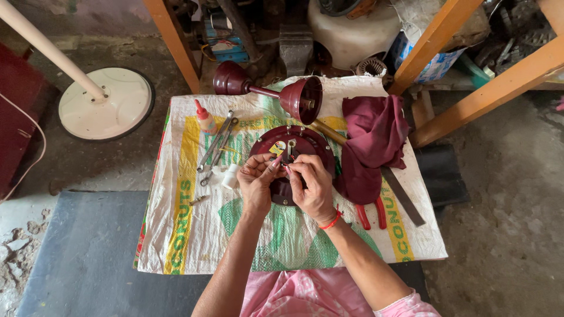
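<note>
Nearest the camera, a pink garment (pixel 299 293) fills the lower edge, and two bare forearms reach forward from it over a woven sack (pixel 194 235), white with green and yellow print, that is spread as a work surface. Left hand (pixel 257 179): fingers curled, tips pinched on a small part at the centre of the work; the part itself is too small to identify. Right hand (pixel 311 185): likewise curled, fingertips meeting those of the left hand on the same small part; a red band (pixel 332 222) circles its wrist. Both hands lie over a dark maroon round motor housing (pixel 305 144), which rests on the sack near its middle. Left of the hands: a small white cylinder (pixel 231 176), metal pliers-like tools (pixel 217 144) and a white bottle with a red nozzle (pixel 204 119). Right of the hands: red-handled pliers (pixel 371 214), a flat dark metal strip (pixel 402 196) and a crumpled maroon cloth (pixel 373 141). Farther off, a maroon rod with two cup-shaped covers (pixel 270 91) lies across the sack's far edge. Beyond, orange-painted wooden frame legs (pixel 435 41), and at far left a white round base with a pole (pixel 108 103).
</note>
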